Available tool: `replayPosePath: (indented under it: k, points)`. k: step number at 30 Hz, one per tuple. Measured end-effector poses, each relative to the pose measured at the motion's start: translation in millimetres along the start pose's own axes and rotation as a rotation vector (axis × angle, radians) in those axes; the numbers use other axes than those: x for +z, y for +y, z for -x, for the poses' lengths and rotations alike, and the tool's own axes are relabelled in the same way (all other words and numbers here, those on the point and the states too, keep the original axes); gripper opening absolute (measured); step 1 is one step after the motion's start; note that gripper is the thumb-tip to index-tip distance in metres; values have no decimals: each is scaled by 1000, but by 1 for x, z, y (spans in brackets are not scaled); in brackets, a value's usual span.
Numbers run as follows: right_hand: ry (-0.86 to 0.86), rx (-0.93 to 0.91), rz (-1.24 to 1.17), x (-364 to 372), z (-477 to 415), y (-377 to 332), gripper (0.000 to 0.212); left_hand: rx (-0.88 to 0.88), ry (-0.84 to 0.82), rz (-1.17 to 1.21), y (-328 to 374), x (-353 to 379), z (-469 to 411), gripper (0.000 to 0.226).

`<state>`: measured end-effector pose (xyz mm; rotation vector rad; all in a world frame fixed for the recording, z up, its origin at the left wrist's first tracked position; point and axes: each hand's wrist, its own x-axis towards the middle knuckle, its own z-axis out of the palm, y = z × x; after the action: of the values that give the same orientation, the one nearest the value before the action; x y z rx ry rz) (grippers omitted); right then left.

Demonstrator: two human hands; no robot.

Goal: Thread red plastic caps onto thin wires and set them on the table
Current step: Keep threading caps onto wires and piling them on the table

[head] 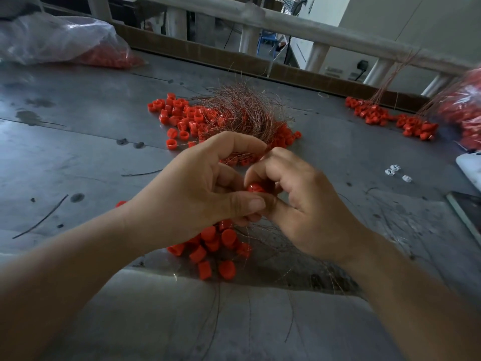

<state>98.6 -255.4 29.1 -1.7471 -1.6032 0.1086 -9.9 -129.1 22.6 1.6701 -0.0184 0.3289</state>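
Note:
My left hand (pixel 200 194) and my right hand (pixel 302 204) meet above the middle of the grey metal table (pixel 78 142). Both pinch one red plastic cap (pixel 254 188) between their fingertips. My left hand also holds a bundle of thin copper wires (pixel 242 110) that fans out behind it. Beneath my hands lies a cluster of red caps strung on wires (pixel 213 243). A pile of loose red caps (pixel 182 115) sits beyond my hands, partly under the wire bundle.
A clear plastic bag with red caps (pixel 62 43) lies at the far left. More wired caps (pixel 390 118) and another bag (pixel 466 108) lie at the right. Small white pieces (pixel 395 171) and a phone-like object (pixel 466 212) sit near the right edge. A railing (pixel 286 24) runs behind the table.

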Motion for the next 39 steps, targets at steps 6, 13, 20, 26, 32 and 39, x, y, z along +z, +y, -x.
replayPosePath:
  k: [6, 13, 20, 26, 32, 39]
  points:
    - [64, -30, -19, 5, 2, 1, 27, 31, 23, -26, 0, 3, 4, 51]
    - [132, -38, -54, -1, -2, -1, 18, 24, 76, 72, 8, 2, 2, 53]
    - [144, -34, -114, -3, -2, 1, 15, -79, 110, 173, 9, -2, -1, 53]
    - [191, -56, 40, 0, -4, -1, 32, -104, 31, 242, 10, -2, 0, 45]
    - [160, -78, 118, 5, -4, 0, 47, -71, 13, 179, 10, -5, 0, 62]
    - [136, -113, 162, 9, -1, -3, 8, 37, 29, 33, 8, 2, 3, 56]
